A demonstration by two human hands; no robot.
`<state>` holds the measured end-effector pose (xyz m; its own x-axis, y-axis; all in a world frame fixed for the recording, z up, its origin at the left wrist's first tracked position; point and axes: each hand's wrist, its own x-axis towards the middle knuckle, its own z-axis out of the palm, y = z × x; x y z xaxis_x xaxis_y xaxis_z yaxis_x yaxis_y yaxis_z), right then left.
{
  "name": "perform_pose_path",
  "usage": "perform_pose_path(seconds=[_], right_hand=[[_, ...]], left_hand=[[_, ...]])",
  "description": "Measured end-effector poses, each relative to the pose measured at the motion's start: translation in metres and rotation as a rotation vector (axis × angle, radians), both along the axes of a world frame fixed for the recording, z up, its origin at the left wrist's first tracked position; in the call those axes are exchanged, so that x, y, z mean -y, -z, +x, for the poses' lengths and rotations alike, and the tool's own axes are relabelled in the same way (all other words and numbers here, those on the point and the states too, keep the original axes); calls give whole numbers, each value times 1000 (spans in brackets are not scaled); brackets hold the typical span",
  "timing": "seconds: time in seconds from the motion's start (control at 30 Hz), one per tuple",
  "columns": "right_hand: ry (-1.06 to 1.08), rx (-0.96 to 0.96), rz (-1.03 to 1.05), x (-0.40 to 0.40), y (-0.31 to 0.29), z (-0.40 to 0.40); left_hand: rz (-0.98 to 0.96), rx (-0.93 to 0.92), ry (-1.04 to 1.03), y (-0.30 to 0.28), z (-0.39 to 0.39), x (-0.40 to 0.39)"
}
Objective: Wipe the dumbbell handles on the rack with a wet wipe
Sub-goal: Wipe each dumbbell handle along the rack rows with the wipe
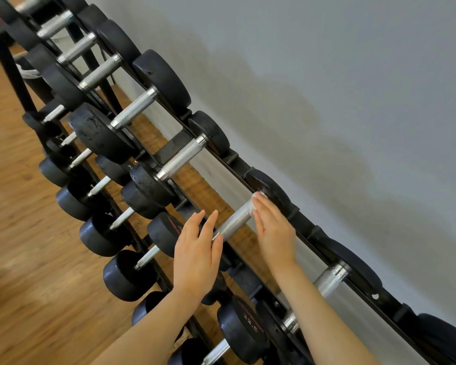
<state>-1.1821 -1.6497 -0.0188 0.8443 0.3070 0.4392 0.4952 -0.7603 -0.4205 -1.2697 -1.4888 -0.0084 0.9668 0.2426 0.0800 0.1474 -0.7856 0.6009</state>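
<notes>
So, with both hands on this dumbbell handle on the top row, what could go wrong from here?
1. The left hand rests with straight fingers on the near end of the dumbbell handle; the dumbbell might roll and pinch them against the rack rail.
2. The right hand covers the far end, with only a trace of white, maybe the wet wipe, showing; it may miss the handle's middle.

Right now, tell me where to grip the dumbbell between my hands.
Grip the knurled handle mid-length, from above. It lies level across the rack rails, bare between left hand and right hand; the round black heads look too broad to hold.
</notes>
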Motion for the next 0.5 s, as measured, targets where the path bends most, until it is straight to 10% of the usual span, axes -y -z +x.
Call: perform_pose_path(seconds=[0.5], right_hand=[[1, -29, -46, 1, -10, 13]], left_hand=[[4, 2, 30, 9, -5, -3]])
